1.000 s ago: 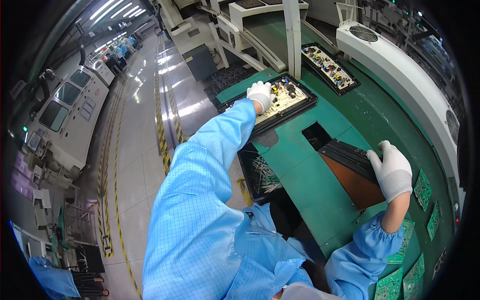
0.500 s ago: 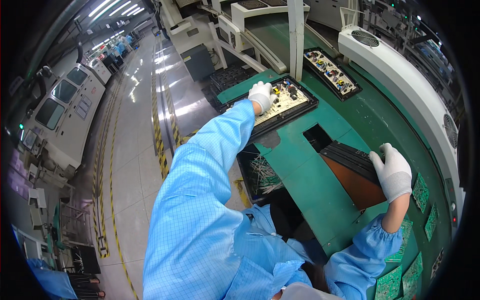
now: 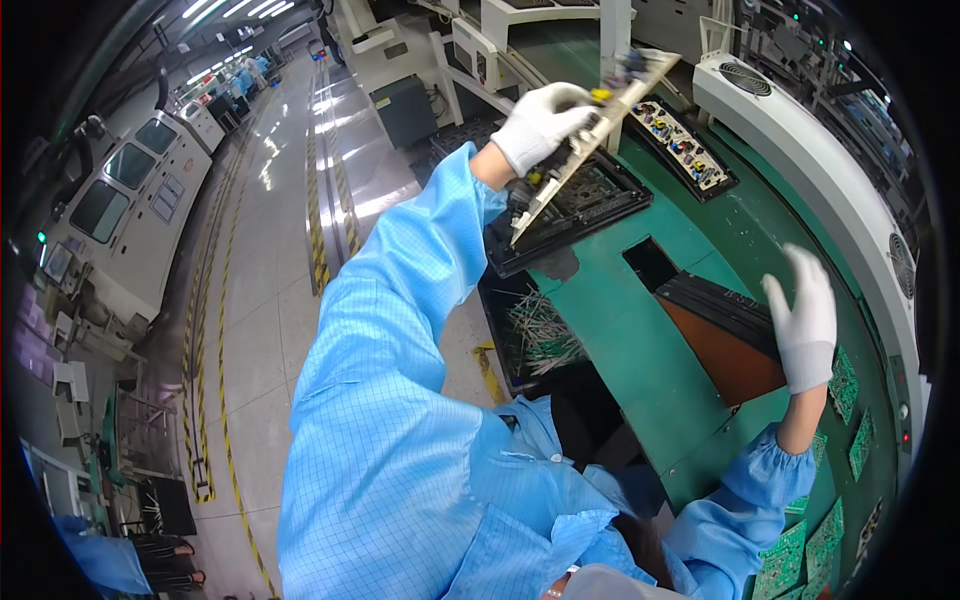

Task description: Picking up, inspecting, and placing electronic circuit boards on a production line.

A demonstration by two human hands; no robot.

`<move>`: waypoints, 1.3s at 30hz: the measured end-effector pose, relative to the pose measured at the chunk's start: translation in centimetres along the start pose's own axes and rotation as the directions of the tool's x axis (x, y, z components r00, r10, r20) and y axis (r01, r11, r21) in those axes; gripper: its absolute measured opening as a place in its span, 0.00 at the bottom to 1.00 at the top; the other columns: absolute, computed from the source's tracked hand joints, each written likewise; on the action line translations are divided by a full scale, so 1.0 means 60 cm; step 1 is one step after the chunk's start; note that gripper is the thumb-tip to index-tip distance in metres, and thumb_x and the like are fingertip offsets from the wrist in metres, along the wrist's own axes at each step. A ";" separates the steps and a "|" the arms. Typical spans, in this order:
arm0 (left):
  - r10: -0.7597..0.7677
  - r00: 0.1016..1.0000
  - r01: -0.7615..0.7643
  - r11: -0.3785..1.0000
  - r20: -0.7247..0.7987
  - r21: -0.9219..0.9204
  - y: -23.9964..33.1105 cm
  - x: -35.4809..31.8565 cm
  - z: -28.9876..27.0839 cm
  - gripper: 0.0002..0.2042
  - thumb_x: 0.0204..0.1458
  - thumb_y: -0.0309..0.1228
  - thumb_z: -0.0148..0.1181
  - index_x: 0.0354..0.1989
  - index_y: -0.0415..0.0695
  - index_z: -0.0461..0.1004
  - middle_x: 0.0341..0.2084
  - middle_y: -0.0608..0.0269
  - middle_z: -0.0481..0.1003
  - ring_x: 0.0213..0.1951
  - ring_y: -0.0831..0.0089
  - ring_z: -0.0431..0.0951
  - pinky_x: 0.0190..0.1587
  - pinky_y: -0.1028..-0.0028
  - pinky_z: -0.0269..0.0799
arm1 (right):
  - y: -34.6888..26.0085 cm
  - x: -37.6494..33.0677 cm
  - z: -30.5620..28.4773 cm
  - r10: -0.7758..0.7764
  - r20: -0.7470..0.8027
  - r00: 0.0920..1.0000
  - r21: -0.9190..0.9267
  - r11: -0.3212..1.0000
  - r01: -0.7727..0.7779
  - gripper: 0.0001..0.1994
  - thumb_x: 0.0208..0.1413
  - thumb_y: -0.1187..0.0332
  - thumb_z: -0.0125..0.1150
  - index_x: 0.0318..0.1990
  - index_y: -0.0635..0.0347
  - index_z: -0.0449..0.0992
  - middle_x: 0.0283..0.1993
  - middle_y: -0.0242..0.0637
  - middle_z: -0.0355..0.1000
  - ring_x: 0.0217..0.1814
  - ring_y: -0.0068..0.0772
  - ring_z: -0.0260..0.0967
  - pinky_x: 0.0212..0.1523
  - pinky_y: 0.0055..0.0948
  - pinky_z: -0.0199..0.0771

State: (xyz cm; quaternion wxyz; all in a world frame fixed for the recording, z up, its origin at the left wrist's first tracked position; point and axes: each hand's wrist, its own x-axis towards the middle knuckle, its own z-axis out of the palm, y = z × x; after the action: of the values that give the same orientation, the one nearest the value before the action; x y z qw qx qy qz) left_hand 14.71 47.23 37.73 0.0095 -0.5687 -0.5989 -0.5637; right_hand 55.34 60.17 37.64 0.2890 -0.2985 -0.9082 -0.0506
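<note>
My gloved left hand (image 3: pixel 548 125) grips a cream circuit board (image 3: pixel 607 125) by components on its face. The board is tilted steeply on edge, above a black carrier frame (image 3: pixel 590 205) on the green worktop. At the right, my gloved right hand (image 3: pixel 806 312) is raised with thumb and fingers apart, holding nothing. It is beside a stack of black carriers (image 3: pixel 725 308) with a brown panel (image 3: pixel 710 350) on the near side.
A second carrier (image 3: pixel 683 148) with a populated board lies on the green conveyor. Several green circuit boards (image 3: pixel 842 385) lie along the right. A bin of cut strips (image 3: pixel 545 335) stands below the worktop edge. A white machine with fans (image 3: pixel 815 140) curves along the far side.
The cream board has come up out of the black carrier and tilted, held in my left hand. My right hand has come off the carrier stack and spread its fingers.
</note>
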 end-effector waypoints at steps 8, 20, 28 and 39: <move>0.098 0.758 0.039 0.980 0.645 -0.194 0.142 -0.076 0.108 0.19 0.60 0.36 0.65 0.54 0.36 0.77 0.42 0.59 0.82 0.45 0.75 0.80 0.51 0.72 0.77 | -0.087 -0.023 -0.108 -0.571 -0.269 0.775 -0.245 0.819 0.519 0.31 0.40 0.75 0.75 0.55 0.59 0.69 0.67 0.48 0.70 0.69 0.57 0.66 0.69 0.51 0.66; 0.332 0.602 -0.069 0.928 0.726 -0.367 0.198 -0.106 0.142 0.15 0.60 0.34 0.64 0.50 0.36 0.78 0.39 0.61 0.82 0.42 0.76 0.80 0.47 0.73 0.77 | -0.193 -0.060 -0.189 -0.666 0.111 0.738 -0.399 0.650 0.647 0.25 0.41 0.70 0.69 0.51 0.60 0.76 0.56 0.43 0.75 0.60 0.49 0.73 0.58 0.44 0.75; 0.217 0.909 -0.178 0.974 0.357 -0.140 0.238 -0.066 0.070 0.18 0.65 0.36 0.58 0.57 0.36 0.76 0.48 0.57 0.81 0.48 0.73 0.79 0.52 0.74 0.74 | -0.098 -0.012 -0.234 -0.372 0.169 0.913 -0.337 0.849 0.408 0.12 0.57 0.60 0.65 0.42 0.58 0.81 0.33 0.45 0.78 0.37 0.52 0.77 0.40 0.45 0.77; -0.008 0.879 0.171 0.938 0.476 -0.300 0.104 -0.269 0.147 0.10 0.62 0.31 0.62 0.45 0.37 0.81 0.37 0.64 0.81 0.40 0.79 0.78 0.46 0.77 0.74 | 0.012 0.096 -0.149 0.014 0.376 0.926 -0.312 0.943 0.113 0.18 0.55 0.53 0.67 0.44 0.57 0.85 0.39 0.49 0.81 0.43 0.52 0.80 0.46 0.44 0.78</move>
State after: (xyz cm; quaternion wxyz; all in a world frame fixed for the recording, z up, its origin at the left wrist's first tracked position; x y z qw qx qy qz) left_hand 30.28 40.72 28.13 -0.2581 -0.6523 -0.5054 -0.5025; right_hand 56.41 61.38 48.17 0.0559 -0.3231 -0.9326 -0.1506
